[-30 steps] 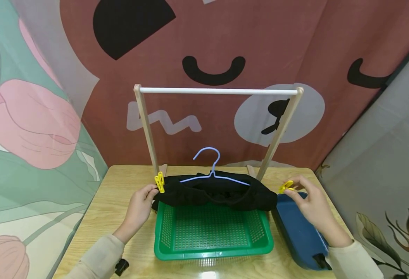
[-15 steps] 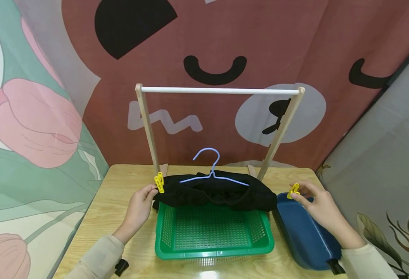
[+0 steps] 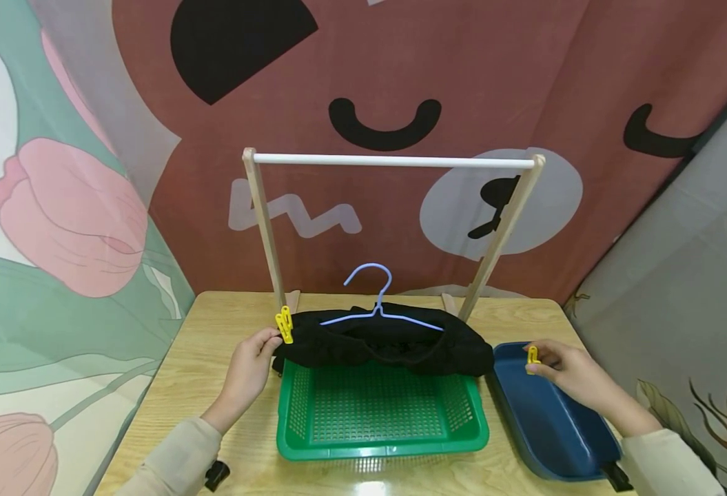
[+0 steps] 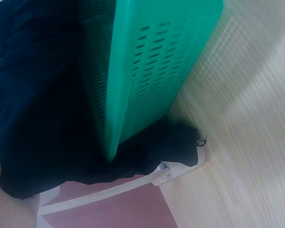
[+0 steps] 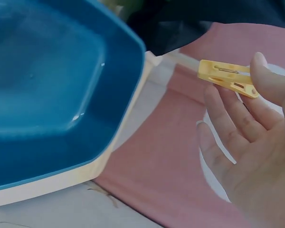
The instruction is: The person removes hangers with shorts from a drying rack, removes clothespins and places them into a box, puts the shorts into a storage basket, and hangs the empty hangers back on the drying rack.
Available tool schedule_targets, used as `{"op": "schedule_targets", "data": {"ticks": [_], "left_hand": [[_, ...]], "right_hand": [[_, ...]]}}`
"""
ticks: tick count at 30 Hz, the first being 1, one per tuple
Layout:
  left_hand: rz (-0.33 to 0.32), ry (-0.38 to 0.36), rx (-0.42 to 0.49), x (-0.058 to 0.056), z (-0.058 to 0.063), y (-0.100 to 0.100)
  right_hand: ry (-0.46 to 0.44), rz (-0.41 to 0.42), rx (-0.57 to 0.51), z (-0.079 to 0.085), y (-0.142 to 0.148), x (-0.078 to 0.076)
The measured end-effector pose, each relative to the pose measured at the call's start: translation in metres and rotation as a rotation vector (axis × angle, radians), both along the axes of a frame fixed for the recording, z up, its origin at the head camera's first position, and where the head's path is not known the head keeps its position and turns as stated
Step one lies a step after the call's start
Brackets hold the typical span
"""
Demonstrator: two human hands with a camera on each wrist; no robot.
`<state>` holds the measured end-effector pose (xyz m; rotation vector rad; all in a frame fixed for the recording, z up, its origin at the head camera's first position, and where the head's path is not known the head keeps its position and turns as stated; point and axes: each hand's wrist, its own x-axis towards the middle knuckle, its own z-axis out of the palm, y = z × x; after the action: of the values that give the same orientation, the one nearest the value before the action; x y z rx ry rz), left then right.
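Note:
A black garment (image 3: 388, 355) lies across the far part of a green basket (image 3: 382, 452), with a light blue hanger (image 3: 378, 311) at its neckline. On its left end a yellow clothespin (image 3: 284, 324) is clipped. Just below that pin, my left hand (image 3: 247, 375) pinches the garment's edge; in the left wrist view the garment (image 4: 42, 109) mostly hides the fingers. My right hand (image 3: 574, 375) holds another yellow clothespin (image 5: 228, 76) between thumb and fingers, above the far end of a blue bin (image 3: 558, 437).
Behind the basket stands a wooden rack with a white bar (image 3: 394, 160). A small black object (image 3: 217, 475) lies on the table (image 3: 214, 331) near the left sleeve. A printed cloth (image 3: 388, 69) hangs at the back.
My right hand has moved right and slightly down with its clothespin, from the garment's right end to over the blue bin. My left hand has stayed at the garment's left edge.

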<state>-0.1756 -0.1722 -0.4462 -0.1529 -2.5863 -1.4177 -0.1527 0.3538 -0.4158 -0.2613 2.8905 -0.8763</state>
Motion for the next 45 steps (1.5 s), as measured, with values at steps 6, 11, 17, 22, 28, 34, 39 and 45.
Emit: {"op": "schedule_targets", "data": {"ticks": [6,11,17,22,28,34,39,45], "left_hand": [[-0.005,0.006,0.004,0.001,-0.001,-0.001],[0.006,0.007,-0.006,0.001,-0.001,-0.001],[0.014,-0.025,-0.011,0.002,0.001,0.0],[0.015,-0.032,-0.006,0.002,0.001,0.0],[0.011,-0.035,0.0,0.003,0.0,-0.001],[0.01,-0.038,-0.006,0.004,0.0,-0.002],[0.011,-0.037,-0.005,0.004,0.0,-0.002],[0.007,-0.04,0.002,0.005,-0.001,-0.002]], "right_hand": [[-0.131,0.008,0.03,-0.017,0.011,-0.006],[-0.224,0.0,0.026,-0.031,0.018,-0.01],[-0.259,0.01,0.026,-0.048,0.024,-0.013],[-0.256,0.013,0.071,-0.062,0.029,-0.016],[-0.267,-0.001,0.126,-0.076,0.032,-0.017],[-0.281,0.006,0.125,-0.088,0.035,-0.016],[-0.33,0.006,0.11,-0.097,0.034,-0.013],[-0.352,0.015,0.132,-0.106,0.031,-0.011]]}}
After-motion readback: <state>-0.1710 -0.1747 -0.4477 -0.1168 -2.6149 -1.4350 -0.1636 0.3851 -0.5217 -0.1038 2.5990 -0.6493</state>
